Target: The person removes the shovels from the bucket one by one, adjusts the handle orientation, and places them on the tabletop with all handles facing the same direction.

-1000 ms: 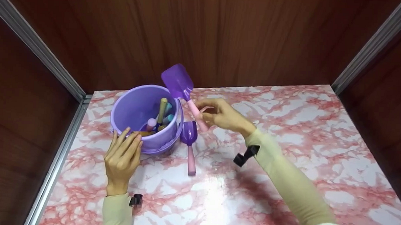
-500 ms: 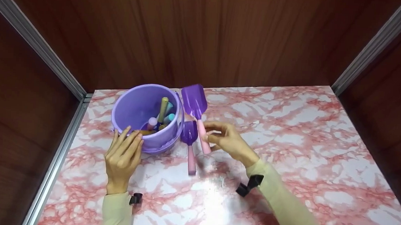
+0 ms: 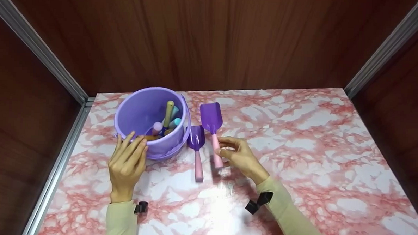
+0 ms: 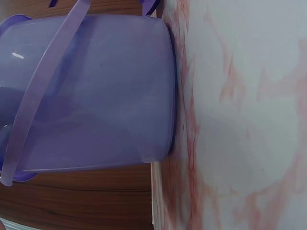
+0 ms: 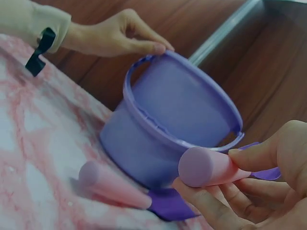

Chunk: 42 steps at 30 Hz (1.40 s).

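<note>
A purple bucket (image 3: 165, 149) stands at the left of the table, also filling much of the left wrist view. My left hand (image 3: 126, 167) grips its near rim, fingers over the edge; in the right wrist view the thumb lies at the rim too. My right hand (image 3: 241, 154) pinches the pink handle of a toy shovel (image 3: 212, 116) between thumb and fingers, held above the table right of the bucket. A second purple shovel with a pink handle (image 3: 198, 166) lies on the table against the bucket's right side. Inside the bucket are several handled toys, one with a yellow-green handle (image 3: 168, 114).
The table (image 3: 316, 164) has a red and white marbled top. Brown wood-grain panels (image 3: 212, 40) enclose it at the back and both sides, with metal strips at the corners. The bucket's handle (image 3: 188, 123) hangs down on its right side.
My right hand has moved the shovel from beside the bucket's rim down and to the right, closer to the table. The left hand stays on the bucket.
</note>
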Tool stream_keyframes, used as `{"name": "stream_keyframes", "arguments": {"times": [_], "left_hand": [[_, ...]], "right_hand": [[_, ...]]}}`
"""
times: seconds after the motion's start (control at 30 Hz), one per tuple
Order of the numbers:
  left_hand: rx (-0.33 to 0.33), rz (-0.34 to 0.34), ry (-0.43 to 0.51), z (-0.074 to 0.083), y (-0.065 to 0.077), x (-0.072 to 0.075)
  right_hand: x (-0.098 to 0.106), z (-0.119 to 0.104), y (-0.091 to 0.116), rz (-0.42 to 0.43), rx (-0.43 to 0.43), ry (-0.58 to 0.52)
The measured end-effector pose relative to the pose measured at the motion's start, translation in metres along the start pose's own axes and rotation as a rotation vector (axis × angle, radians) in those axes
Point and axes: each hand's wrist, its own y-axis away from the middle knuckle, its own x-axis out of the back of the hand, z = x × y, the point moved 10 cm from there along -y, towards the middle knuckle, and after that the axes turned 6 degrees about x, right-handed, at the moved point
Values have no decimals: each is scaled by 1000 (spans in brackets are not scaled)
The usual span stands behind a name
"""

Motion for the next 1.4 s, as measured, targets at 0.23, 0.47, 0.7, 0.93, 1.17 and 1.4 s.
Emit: {"name": "stream_keyframes", "arguments": {"times": [0.23,0.47,0.7,0.93,1.17,1.4], "left_hand": [[5,14,15,0,0,-1],[2,26,5,2,1,3],[12,30,8,1,2,1],[38,55,15,-1,4,-1],[68,104,42,-1,7,-1],[92,144,73,0,8,-2]], "right_hand": [[11,20,2,58,-31,-6],[14,42,3,93,-95,-7],[17,54,4,135,-111,-10],[18,60,5,152,-128,5],[20,66,5,188,-167,-3],[23,65,5,200,-157,17]]}}
